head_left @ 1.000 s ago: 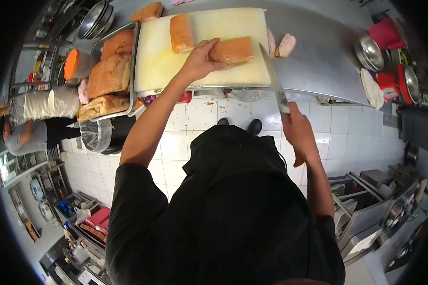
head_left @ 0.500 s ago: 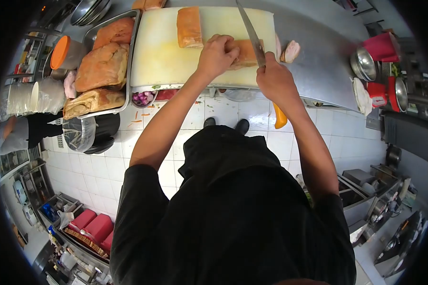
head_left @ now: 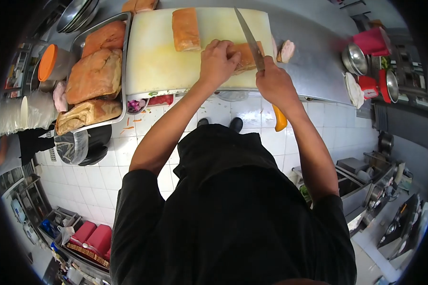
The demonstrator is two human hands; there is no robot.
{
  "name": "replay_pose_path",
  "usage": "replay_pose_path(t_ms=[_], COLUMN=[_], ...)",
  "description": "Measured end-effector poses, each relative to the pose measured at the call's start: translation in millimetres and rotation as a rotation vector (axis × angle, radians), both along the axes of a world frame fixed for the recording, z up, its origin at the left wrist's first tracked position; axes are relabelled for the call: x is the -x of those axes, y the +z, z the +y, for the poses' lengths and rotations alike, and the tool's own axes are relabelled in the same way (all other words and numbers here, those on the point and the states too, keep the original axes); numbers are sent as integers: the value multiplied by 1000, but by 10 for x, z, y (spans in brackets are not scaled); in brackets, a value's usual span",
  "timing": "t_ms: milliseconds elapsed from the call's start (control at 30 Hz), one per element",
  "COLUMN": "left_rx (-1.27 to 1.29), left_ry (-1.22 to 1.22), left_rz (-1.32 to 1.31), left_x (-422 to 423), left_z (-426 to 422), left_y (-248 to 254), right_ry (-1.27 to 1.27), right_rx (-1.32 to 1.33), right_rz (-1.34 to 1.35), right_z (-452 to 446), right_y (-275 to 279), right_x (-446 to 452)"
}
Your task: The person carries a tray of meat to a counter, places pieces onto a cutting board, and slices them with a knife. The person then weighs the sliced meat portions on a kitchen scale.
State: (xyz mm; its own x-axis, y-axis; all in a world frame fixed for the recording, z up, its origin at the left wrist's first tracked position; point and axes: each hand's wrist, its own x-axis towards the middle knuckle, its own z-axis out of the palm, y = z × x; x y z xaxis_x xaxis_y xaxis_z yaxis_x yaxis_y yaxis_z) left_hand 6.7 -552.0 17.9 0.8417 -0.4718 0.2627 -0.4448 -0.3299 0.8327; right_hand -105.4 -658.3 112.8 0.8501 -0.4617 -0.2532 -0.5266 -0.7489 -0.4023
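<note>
A slab of browned pork belly lies near the right end of the white cutting board. My left hand grips its left end with curled fingers. My right hand is closed around the yellow handle of a long knife. The blade points away from me and lies across the slab near its right end; I cannot tell how deep the edge sits. Farther back on the board rests a second piece of pork belly. A pale cut end piece lies on the steel counter, right of the board.
Left of the board, a metal tray holds several large pork slabs. Beside it stand an orange-lidded container and plastic-wrapped cups. Chopped red onion sits below the board's edge. Steel bowls are at right; another person stands at far left.
The whole view has shifted slightly, with the board and tray appearing farther left. My hands keep their hold on the slab and knife, with the blade still across the slab's right part.
</note>
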Motion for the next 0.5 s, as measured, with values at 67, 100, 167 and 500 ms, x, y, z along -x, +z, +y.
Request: replay_pose_path(t_ms=[67, 100, 167, 500], left_rx=[-12, -19, -49, -39], left_ry=[56, 86, 53, 167], left_rz=[-115, -172, -251, -413], left_x=[-39, -61, -70, 10], left_z=[-79, -124, -213, -308], left_y=[-70, -94, -151, -192], right_ry=[-5, -17, -28, -19], right_rx=[3, -10, -22, 36], right_rz=[17, 36, 66, 87], right_z=[-17, -21, -4, 42], right_y=[1, 4, -6, 116], right_x=[-26, -45, -56, -104])
